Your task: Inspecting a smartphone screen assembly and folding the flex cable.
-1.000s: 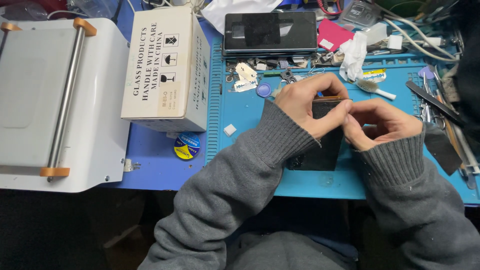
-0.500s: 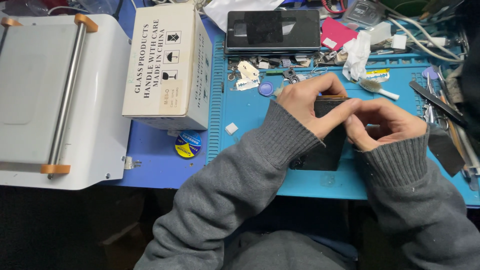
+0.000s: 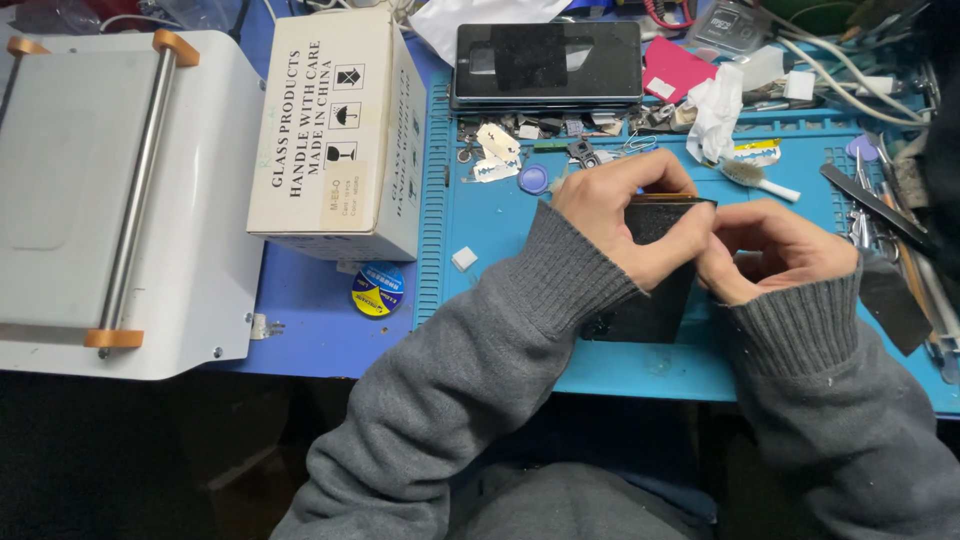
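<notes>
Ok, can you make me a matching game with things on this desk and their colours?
Things:
1. work mat
2. cardboard box
3. flat panel under the left hand and right hand
4. small card

Colours:
A. pink
B. black
C. blue
D. cream white

Pairs: 1-C, 2-D, 3-B, 4-A

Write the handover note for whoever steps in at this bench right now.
Left hand: gripping the black flat panel along its upper edge.
Right hand: fingertips pinched at the panel's right edge; whether they hold anything is hidden.
The panel lies on the blue work mat.
Nearby: dark phone at the mat's top, cardboard box and white machine to the left.
Done or left: cannot tell.
</notes>
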